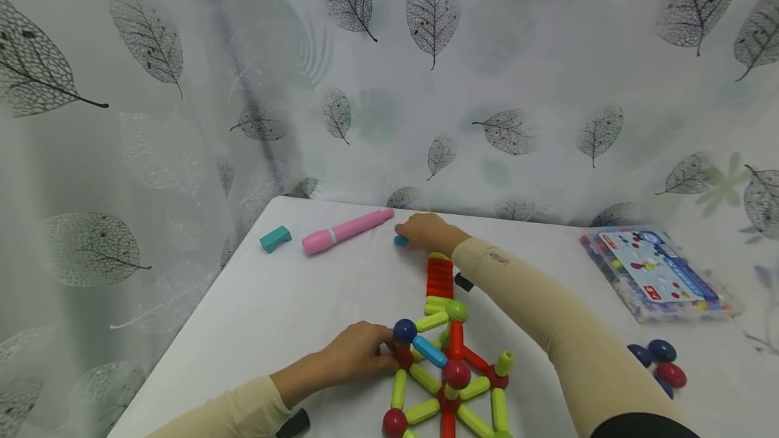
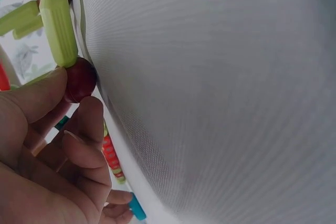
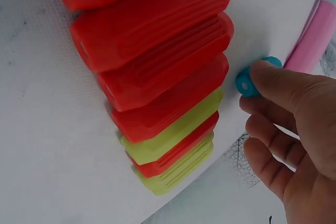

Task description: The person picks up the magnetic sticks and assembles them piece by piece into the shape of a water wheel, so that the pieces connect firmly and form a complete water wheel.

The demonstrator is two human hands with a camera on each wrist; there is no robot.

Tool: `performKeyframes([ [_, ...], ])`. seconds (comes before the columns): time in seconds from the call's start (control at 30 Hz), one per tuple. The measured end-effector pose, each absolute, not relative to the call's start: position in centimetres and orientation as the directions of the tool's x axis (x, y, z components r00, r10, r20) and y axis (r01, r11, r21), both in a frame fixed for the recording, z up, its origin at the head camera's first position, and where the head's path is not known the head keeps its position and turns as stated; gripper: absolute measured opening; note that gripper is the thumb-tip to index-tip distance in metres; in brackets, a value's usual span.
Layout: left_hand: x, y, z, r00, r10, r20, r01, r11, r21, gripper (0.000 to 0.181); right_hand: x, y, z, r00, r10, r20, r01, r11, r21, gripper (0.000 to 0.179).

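A structure of rods and balls [image 1: 449, 397] in yellow-green, red and blue stands on the table's near side. At its left, my left hand [image 1: 359, 360] pinches a dark red ball [image 2: 81, 80] between thumb and fingers; a yellow-green rod [image 2: 59, 30] joins that ball to another red one. Farther back, my right hand [image 1: 429, 232] pinches a short blue rod [image 3: 249, 81] by thumb and forefinger, low over the white tabletop. Right beside that hand runs a row of red rods [image 3: 152, 35] with a few yellow-green ones among them, laid side by side.
A pink pen-shaped tube [image 1: 347, 230] and a teal block [image 1: 276, 238] lie at the back left. Toward the right are a clear box [image 1: 660, 276] with a printed card and several loose blue and red balls [image 1: 671, 375]. A leaf-print curtain [image 1: 389, 86] borders the table.
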State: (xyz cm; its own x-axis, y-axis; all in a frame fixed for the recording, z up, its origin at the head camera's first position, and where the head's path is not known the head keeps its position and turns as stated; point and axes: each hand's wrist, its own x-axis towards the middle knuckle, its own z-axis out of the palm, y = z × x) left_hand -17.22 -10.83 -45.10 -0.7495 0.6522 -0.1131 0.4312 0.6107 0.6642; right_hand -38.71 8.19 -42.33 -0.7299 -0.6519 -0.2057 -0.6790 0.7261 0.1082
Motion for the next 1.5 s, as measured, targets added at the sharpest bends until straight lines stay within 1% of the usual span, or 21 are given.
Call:
performKeyframes([
  [0.07,-17.2,-10.7,-45.2,-0.748,0.654,-0.116,0.427,0.608,0.669,0.023,-38.7,8.3,-42.5,-0.728,-0.651,-0.216,-0.680,0.726,0.104,0.019],
  [0.2,-17.0,-10.6,-45.3,-0.742,0.659,-0.120,0.430,0.606,0.670,0.024,-38.4,8.8,-42.3,-0.719,-0.661,-0.213,-0.690,0.717,0.101,0.019],
  [0.33,-16.8,-10.5,-45.2,-0.751,0.647,-0.133,0.415,0.619,0.667,0.024,-37.5,9.6,-39.7,-0.731,-0.662,-0.166,-0.677,0.735,0.049,0.021],
  [0.47,-16.6,-10.4,-45.1,-0.760,0.631,-0.154,0.392,0.634,0.666,0.023,-35.1,11.7,-36.3,-0.728,-0.679,-0.098,-0.681,0.732,-0.009,0.024],
  [0.57,-16.4,-10.5,-45.1,-0.762,0.629,-0.154,0.390,0.635,0.667,0.022,-32.1,13.8,-34.3,-0.691,-0.721,-0.052,-0.722,0.692,-0.004,0.025],
  [0.73,-16.3,-10.8,-45.3,-0.766,0.625,-0.147,0.387,0.633,0.671,0.021,-26.0,17.5,-32.4,-0.580,-0.814,-0.004,-0.814,0.580,-0.014,0.022],
  [0.8,-16.3,-10.9,-45.3,-0.765,0.628,-0.145,0.387,0.628,0.676,0.021,-23.7,18.9,-32.2,-0.561,-0.828,-0.007,-0.827,0.560,-0.043,0.021],
  [0.93,-16.4,-11.1,-45.3,-0.762,0.632,-0.140,0.389,0.620,0.682,0.021,-19.7,20.8,-32.4,-0.563,-0.825,-0.048,-0.817,0.564,-0.118,0.019],
  [1.1,-16.5,-11.0,-45.2,-0.765,0.629,-0.134,0.392,0.621,0.679,0.022,-16.3,21.2,-33.4,-0.561,-0.818,-0.124,-0.783,0.573,-0.240,0.021],
  [1.17,-16.5,-11.0,-45.2,-0.765,0.630,-0.129,0.394,0.618,0.680,0.022,-15.4,21.1,-33.7,-0.558,-0.817,-0.143,-0.771,0.574,-0.276,0.022],
  [1.3,-16.6,-10.8,-45.1,-0.764,0.634,-0.120,0.399,0.610,0.685,0.021,-14.6,20.8,-34.0,-0.540,-0.829,-0.148,-0.780,0.559,-0.283,0.020],
  [1.4,-16.8,-10.8,-45.0,-0.760,0.639,-0.117,0.406,0.607,0.683,0.022,-14.4,21.0,-34.3,-0.533,-0.836,-0.128,-0.789,0.546,-0.282,0.019],
  [1.5,-16.9,-10.8,-44.9,-0.755,0.646,-0.113,0.412,0.601,0.685,0.022,-14.3,21.4,-34.6,-0.541,-0.835,-0.105,-0.779,0.544,-0.311,0.020],
])
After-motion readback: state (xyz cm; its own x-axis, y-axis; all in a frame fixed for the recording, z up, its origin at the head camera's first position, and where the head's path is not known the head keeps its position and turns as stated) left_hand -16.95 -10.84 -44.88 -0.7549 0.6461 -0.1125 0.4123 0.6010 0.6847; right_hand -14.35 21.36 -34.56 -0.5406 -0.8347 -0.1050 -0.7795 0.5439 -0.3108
